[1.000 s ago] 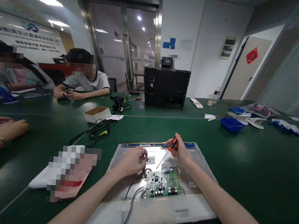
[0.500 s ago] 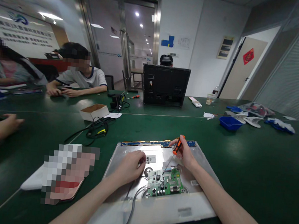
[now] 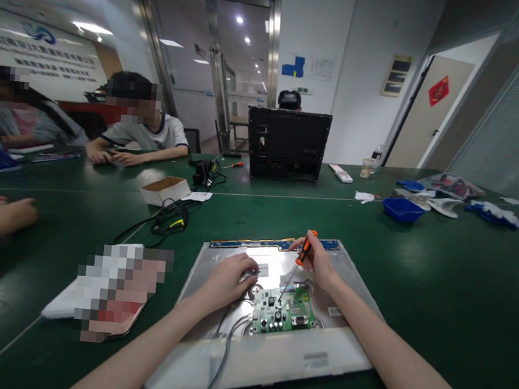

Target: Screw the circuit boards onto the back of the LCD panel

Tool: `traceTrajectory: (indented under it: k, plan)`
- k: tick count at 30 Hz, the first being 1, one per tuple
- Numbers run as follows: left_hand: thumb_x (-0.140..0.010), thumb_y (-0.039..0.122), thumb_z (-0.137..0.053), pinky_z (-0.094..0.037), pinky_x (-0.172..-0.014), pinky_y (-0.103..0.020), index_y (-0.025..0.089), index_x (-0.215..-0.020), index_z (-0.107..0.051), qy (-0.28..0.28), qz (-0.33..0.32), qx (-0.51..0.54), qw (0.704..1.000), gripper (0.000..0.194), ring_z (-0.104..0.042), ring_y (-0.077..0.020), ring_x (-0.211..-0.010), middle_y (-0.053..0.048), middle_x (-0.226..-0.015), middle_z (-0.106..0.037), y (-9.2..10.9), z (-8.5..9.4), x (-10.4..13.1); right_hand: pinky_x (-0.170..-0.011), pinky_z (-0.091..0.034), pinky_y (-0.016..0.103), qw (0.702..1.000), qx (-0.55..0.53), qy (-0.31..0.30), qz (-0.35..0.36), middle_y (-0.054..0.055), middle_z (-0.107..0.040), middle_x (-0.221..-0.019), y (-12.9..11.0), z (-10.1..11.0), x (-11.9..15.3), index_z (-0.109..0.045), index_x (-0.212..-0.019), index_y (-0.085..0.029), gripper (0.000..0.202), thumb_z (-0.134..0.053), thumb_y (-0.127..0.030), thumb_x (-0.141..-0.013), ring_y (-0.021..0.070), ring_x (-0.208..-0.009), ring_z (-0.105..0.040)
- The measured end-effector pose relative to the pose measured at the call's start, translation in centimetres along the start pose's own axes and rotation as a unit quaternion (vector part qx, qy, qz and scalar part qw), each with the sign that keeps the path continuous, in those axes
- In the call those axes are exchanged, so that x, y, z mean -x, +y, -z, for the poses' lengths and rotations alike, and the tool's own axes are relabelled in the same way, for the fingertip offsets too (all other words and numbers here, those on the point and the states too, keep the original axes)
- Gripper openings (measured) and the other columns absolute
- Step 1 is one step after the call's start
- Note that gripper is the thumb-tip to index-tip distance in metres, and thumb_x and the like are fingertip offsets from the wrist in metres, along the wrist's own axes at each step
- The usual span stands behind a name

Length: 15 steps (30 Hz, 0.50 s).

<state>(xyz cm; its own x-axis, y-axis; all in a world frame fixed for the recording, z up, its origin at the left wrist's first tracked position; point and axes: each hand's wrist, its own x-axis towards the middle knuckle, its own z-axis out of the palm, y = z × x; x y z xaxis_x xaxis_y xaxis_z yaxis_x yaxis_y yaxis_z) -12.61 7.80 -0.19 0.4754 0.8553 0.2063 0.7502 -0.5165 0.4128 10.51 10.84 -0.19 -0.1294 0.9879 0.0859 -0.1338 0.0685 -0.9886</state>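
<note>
An orange-and-black screwdriver (image 3: 305,250) is gripped in my right hand (image 3: 319,265), its shaft slanting down to the left. The tip is over a green circuit board (image 3: 283,310); whether it touches is too small to tell. That board lies on the back of a silver display panel (image 3: 346,287), flat on the table. My left hand (image 3: 232,282) rests on the panel left of the board, its fingers curled near small dark bits, possibly screws. What its fingertips hold, if anything, cannot be made out. Grey cables (image 3: 224,361) run from the board's left side towards me.
A white device and a pink phone (image 3: 129,310) lie left of the panel. Beyond are black cables (image 3: 166,216), an open box (image 3: 165,191), a black monitor housing (image 3: 287,145) and a blue tray (image 3: 402,210). Co-workers sit left and behind the housing; a co-worker's hands (image 3: 7,218) are at left.
My view has shifted slightly. My left thumb and forefinger look a little further apart beside the small dark bits. The screwdriver stays in my right hand over the board.
</note>
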Motion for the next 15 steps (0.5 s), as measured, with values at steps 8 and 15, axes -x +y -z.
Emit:
traceTrajectory:
  k: [8, 15]
  plan:
    - [-0.086, 0.012, -0.051, -0.046, -0.076, -0.03, 0.018, -0.084, -0.062, -0.01, -0.027, 0.032, 0.999, 0.013, -0.06, -0.021, -0.085, -0.006, -0.088, -0.066, -0.42, -0.16, 0.06, -0.037, -0.012, 0.023, 1.0, 0.009, 0.001, -0.001, -0.005, -0.041, -0.036, 0.08, -0.1, 0.07, -0.063, -0.06, -0.018, 0.064, -0.044, -0.078, -0.071, 0.0067, -0.031, -0.024]
    - [-0.087, 0.009, -0.051, -0.046, -0.077, -0.029, 0.018, -0.085, -0.06, -0.02, -0.022, 0.058, 0.998, 0.013, -0.061, -0.0191, -0.082, -0.004, -0.087, -0.066, 0.01, 0.2, 0.44, -0.036, -0.014, 0.023, 1.0, -0.004, 0.006, -0.01, -0.003, -0.047, -0.04, -0.27, 0.19, 0.35, -0.065, -0.064, -0.018, 0.063, -0.043, -0.077, -0.074, 0.0073, -0.033, -0.028]
